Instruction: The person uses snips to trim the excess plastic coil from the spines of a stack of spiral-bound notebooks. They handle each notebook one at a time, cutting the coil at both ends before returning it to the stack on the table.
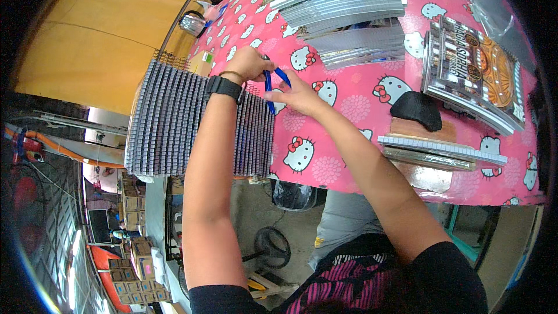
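My right hand is closed on a pair of blue-handled pliers, with thumb and fingers at the spread handles. Right beside it, my left hand, with a black watch on its wrist, is bent closed at the jaw end of the pliers. What its fingers grip is hidden. Both hands are over the far right part of a long row of spiral-bound books. These books stand packed together, their dark wire coils facing up, and my left forearm crosses above them.
A pink patterned cloth covers the table. Tall stacks of books stand at the far middle. Spiral books with a picture cover lie at right, near a black cloth item and a white strip. A metal cup sits far left.
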A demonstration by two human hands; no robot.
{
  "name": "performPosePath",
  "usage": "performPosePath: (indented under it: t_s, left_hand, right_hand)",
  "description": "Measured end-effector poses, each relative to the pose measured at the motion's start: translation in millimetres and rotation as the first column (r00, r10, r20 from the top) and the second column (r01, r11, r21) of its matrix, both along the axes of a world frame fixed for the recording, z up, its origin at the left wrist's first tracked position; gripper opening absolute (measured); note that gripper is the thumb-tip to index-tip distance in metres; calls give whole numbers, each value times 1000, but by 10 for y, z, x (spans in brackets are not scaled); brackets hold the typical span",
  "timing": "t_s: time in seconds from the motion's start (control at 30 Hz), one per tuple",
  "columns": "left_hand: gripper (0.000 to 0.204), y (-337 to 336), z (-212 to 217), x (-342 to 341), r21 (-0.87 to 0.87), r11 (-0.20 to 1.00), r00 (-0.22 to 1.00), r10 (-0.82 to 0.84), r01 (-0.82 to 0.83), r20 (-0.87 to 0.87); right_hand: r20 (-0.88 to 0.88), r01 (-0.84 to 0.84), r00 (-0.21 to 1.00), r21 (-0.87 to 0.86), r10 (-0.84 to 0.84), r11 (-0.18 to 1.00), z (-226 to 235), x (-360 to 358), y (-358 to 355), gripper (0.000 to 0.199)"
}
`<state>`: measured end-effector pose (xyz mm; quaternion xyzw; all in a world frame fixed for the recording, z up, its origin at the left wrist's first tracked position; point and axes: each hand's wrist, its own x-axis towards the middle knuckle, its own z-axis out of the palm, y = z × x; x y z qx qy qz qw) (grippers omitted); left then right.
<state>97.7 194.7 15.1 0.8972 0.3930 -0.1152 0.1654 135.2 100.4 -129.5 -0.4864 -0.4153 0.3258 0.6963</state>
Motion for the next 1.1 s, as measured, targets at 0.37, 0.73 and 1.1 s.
performPosePath:
  t_s: [0.37,0.73,1.1]
  left_hand:
    - [46,959,-113,-248,262,941,961,-154,214,-231]
    - [33,817,-517,6,67,937,655,-186,342,-732]
    - [40,913,-684,-96,237,843,655,-169,484,-736]
  right_hand:
    - [564,275,820,-248,-92,929,49,54,116,37]
    - [737,370,642,-60,-209,927,-209,-30,318,35]
    - [718,323,675,-81,-169,943,-163,12,284,23]
